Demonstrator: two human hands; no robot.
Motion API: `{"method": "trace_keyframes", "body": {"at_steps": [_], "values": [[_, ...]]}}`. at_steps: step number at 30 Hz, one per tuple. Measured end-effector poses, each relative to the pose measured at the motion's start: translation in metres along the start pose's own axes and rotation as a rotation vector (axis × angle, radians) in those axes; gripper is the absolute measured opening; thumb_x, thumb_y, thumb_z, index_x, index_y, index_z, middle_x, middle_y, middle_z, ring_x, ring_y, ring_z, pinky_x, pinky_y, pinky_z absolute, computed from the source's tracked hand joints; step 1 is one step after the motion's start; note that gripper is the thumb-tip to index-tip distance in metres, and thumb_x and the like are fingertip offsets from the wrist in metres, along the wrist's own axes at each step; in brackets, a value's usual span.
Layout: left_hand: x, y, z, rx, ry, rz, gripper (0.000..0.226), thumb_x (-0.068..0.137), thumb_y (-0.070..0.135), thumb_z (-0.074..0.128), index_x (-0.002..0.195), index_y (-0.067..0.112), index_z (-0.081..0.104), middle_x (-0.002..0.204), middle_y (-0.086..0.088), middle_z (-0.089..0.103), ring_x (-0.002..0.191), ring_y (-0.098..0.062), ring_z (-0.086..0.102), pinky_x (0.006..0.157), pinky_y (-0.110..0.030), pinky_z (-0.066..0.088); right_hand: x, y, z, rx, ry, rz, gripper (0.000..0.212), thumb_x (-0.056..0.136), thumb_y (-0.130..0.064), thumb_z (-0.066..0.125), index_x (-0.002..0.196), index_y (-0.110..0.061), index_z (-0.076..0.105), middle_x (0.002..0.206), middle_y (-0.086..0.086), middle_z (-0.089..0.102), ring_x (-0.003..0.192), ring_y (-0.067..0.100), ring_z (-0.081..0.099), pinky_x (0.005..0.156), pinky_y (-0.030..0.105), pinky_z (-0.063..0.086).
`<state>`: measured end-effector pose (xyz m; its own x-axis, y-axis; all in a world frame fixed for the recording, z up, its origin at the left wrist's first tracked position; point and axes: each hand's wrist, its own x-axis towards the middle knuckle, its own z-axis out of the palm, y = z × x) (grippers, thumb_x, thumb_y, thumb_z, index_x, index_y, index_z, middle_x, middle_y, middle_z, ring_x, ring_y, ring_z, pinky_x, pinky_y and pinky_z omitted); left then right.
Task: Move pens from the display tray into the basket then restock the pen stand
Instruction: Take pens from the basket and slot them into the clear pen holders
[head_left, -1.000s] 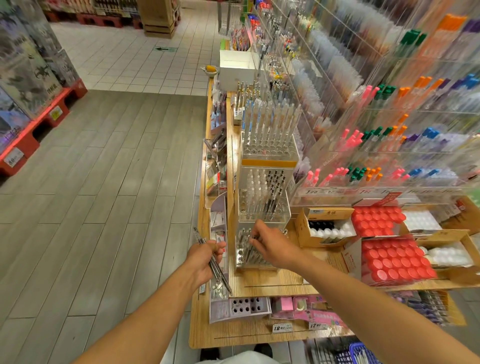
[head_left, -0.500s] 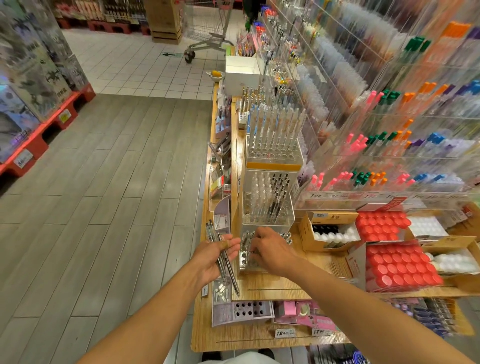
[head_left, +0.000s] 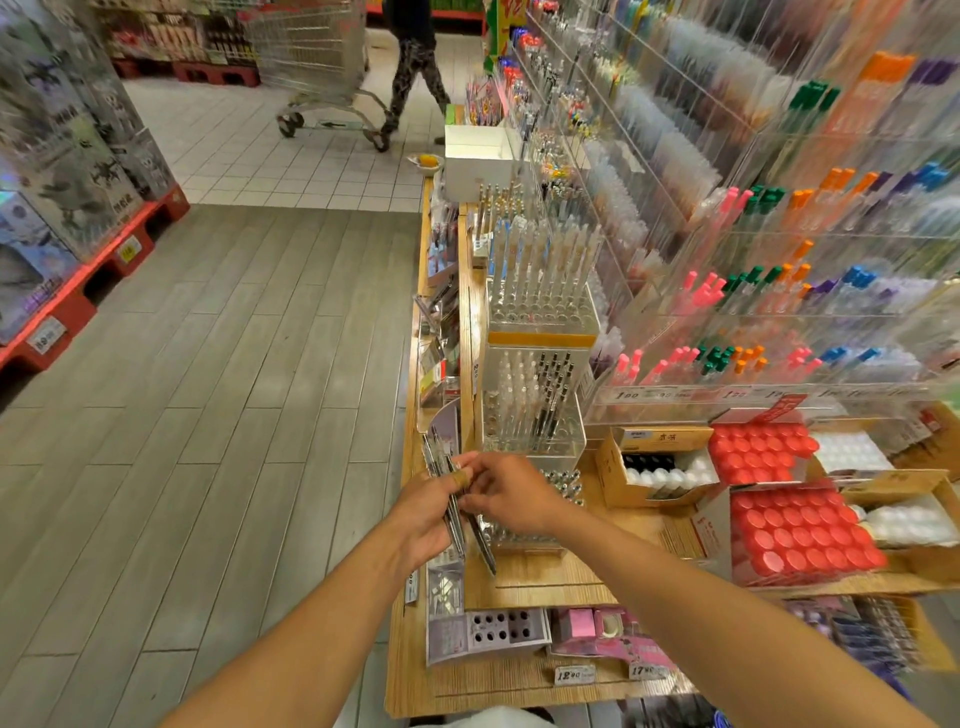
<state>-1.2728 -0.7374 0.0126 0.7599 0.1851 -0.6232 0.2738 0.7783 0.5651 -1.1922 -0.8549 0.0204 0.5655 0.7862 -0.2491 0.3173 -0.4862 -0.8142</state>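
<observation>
Wooden surface (head_left: 540, 577) in a shop aisle; left hand (head_left: 423, 512) grips perhaps four pens (head_left: 457, 519), right hand (head_left: 511, 493) pinching them.

Wooden counter (head_left: 540, 577) has a bare strip just in front of the low pen tray (head_left: 540, 525), hand can pass there. Tall clear pen stand (head_left: 535, 405) blocks straight ahead, cardboard boxes of red-capped bottles (head_left: 800, 535) block to the right, acrylic pen wall (head_left: 779, 234) closes the far right. Left counter edge crowded by a leaning display card (head_left: 447, 431). Open floor aisle (head_left: 208, 415) left of counter, shopping cart (head_left: 322, 67) well apart at far end
</observation>
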Motion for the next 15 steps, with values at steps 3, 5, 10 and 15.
{"method": "trace_keyframes", "body": {"at_steps": [3, 5, 10, 15], "values": [[0.0, -0.002, 0.001, 0.027, 0.002, -0.007, 0.017, 0.095, 0.003, 0.057, 0.106, -0.003, 0.068, 0.093, -0.023, 0.074, 0.075, -0.026, 0.073, 0.06, -0.035, 0.061, 0.0, -0.005, 0.0, -0.093, 0.004, 0.013, 0.033, 0.084, -0.008, 0.062, 0.115, -0.016, 0.06, 0.081, 0.003, 0.068, 0.074, 0.014, 0.066, 0.066, 0.027, 0.055], [0.0, -0.004, 0.0, 0.035, -0.012, -0.006, 0.019, 0.098, 0.007, 0.056, 0.11, -0.003, 0.067, 0.099, -0.022, 0.074, 0.081, -0.028, 0.074, 0.067, -0.041, 0.063, 0.0, -0.005, -0.001, -0.202, 0.023, 0.011, 0.009, 0.087, -0.014, 0.057, 0.096, -0.016, 0.059, 0.078, 0.0, 0.064, 0.074, 0.02, 0.062, 0.059, 0.03, 0.05], [0.0, -0.003, -0.006, 0.081, 0.089, 0.0, 0.02, 0.099, 0.011, 0.056, 0.115, 0.0, 0.064, 0.1, -0.015, 0.074, 0.073, -0.023, 0.071, 0.061, -0.034, 0.062, 0.001, 0.008, -0.023, -0.253, 0.17, 0.061, 0.017, 0.102, -0.028, 0.042, 0.088, -0.019, 0.047, 0.07, -0.007, 0.051, 0.061, 0.01, 0.049, 0.05, 0.024, 0.032], [0.001, -0.006, -0.018, 0.221, 0.156, -0.022, 0.017, 0.1, 0.018, 0.056, 0.109, 0.004, 0.061, 0.066, -0.002, 0.063, 0.045, -0.009, 0.044, 0.037, -0.02, 0.037, -0.001, 0.017, -0.039, -0.229, 0.286, -0.001, 0.027, 0.102, -0.032, 0.045, 0.086, -0.011, 0.051, 0.071, 0.006, 0.055, 0.061, 0.018, 0.048, 0.053, 0.03, 0.036]]}}
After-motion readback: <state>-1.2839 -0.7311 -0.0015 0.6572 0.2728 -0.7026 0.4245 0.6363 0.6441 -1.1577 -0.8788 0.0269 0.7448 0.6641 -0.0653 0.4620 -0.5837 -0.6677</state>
